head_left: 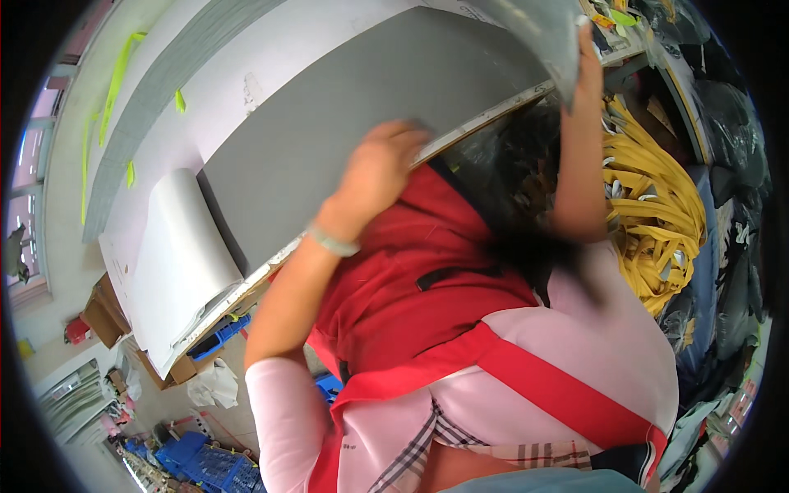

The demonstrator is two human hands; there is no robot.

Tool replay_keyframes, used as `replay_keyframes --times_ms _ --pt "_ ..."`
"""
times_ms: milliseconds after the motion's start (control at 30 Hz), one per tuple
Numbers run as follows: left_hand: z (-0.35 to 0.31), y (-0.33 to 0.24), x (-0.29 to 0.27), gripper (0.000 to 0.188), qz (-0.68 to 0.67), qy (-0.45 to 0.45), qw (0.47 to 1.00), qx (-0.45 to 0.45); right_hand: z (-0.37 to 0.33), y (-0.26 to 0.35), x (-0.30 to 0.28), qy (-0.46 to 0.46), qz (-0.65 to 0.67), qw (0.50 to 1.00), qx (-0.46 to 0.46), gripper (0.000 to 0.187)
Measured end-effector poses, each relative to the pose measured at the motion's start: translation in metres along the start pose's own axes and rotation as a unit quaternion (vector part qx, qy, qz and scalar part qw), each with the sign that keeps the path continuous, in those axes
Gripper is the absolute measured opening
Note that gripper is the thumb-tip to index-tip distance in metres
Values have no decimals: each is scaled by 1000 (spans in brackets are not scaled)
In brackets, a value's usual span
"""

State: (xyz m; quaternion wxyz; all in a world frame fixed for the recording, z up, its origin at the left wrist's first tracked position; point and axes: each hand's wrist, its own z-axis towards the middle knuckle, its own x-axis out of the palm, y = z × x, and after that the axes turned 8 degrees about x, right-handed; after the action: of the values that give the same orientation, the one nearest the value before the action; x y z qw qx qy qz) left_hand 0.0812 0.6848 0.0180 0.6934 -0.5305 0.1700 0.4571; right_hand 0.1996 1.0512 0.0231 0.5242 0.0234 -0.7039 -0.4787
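My left hand [380, 168] is over the table's near edge, its fingers bent and held together. Motion smears the fingertips, and a small dark blur beside them cannot be made out. Beneath and beyond it a large dark grey sheet [329, 99] lies flat on the white table [251, 90]. At the upper right my right hand [585, 53] is raised, closed on the edge of a lifted, shiny grey sheet [538, 29]. That sheet runs out of the top of the view and hides part of the hand.
A white roll [185, 238] lies at the table's left end. Yellow straps [657, 214] are heaped at the right, beside dark plastic bags [731, 123]. Blue crates [205, 460] and cardboard boxes [107, 312] stand at the lower left. A red apron [411, 271] covers my front, close to the table edge.
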Motion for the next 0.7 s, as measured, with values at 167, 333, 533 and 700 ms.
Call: replay_keyframes --times_ms 167,333,533,700 --pt "113 6 85 39 68 11 987 145 -34 38 -38 -29 119 991 -46 30" --pt "169 25 117 38 134 122 977 110 -41 43 -65 -185 127 969 -98 43" --pt "182 28 120 30 128 142 976 102 -45 34 -72 -135 174 973 -71 30" --pt "189 32 114 28 108 178 973 95 -45 27 -57 -105 179 977 -51 23"
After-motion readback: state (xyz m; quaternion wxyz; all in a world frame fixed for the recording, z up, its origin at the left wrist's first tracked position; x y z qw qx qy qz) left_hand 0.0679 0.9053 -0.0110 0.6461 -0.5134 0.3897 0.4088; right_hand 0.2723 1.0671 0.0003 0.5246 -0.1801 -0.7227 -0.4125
